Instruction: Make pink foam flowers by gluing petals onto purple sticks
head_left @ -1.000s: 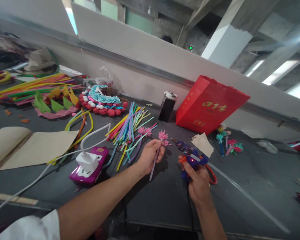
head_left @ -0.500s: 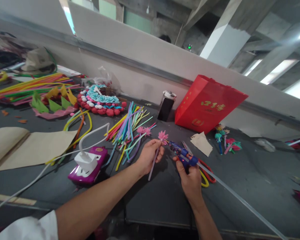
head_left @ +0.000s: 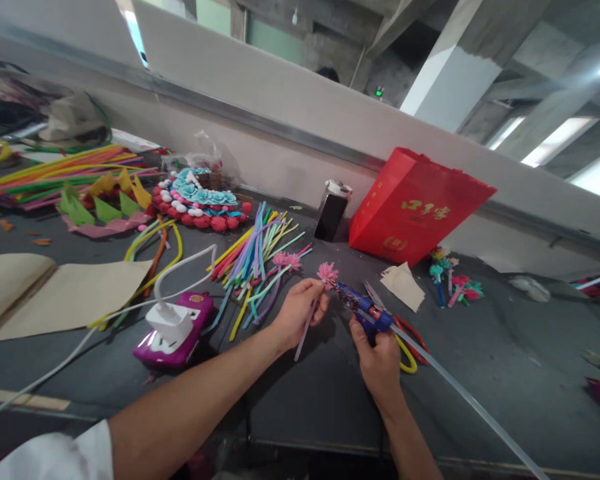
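My left hand (head_left: 303, 308) pinches a pink flower (head_left: 327, 272) near its head, and its purple stem (head_left: 305, 333) hangs down below my fingers. My right hand (head_left: 377, 357) is wrapped round the grip of a blue glue gun (head_left: 364, 308). The gun's nozzle is right by the underside of the flower; whether it touches, I cannot tell. A long clear glue stick (head_left: 470, 393) sticks out of the gun's rear. Scissors with red and yellow handles (head_left: 411, 353) lie partly hidden behind the gun and my right hand.
Left of my hands lie many coloured chenille stems (head_left: 260, 253) and a purple power strip (head_left: 200, 310) with a white plug. Behind stand a bottle (head_left: 333, 212) and a red paper bag (head_left: 415, 207). Brown paper pieces (head_left: 404, 285) and finished flowers (head_left: 464, 288) lie to the right.
The glue gun has tilted slightly, and its glue stick now points more steeply toward the bottom edge. My left hand still holds the flower in nearly the same place.
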Action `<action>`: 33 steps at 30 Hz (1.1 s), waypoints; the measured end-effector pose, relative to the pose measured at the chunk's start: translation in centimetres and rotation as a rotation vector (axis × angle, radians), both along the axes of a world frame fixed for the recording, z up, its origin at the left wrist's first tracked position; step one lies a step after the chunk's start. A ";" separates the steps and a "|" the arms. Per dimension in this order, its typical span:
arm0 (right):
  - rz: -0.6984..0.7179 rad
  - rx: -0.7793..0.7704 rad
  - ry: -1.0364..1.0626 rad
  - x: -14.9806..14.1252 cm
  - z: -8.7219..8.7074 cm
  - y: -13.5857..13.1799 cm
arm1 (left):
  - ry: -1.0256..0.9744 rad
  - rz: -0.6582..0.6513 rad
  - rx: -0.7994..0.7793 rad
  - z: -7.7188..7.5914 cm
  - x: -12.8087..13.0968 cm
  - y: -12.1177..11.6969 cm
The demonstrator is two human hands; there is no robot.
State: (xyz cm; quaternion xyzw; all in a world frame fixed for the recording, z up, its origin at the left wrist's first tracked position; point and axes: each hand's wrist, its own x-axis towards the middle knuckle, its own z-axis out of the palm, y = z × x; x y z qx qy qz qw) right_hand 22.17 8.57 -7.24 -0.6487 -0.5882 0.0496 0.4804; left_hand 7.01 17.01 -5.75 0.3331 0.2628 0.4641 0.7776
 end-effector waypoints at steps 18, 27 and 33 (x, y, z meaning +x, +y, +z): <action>0.001 -0.003 -0.028 0.0 0.0 0.1 | 0.017 -0.004 0.012 0.2 0.0 0.0; 0.009 0.030 -0.055 0.0 -0.2 0.2 | 0.009 -0.013 0.011 0.2 -0.1 0.1; -0.009 0.017 -0.034 0.0 -0.3 0.3 | 0.009 -0.019 0.006 0.2 -0.1 0.1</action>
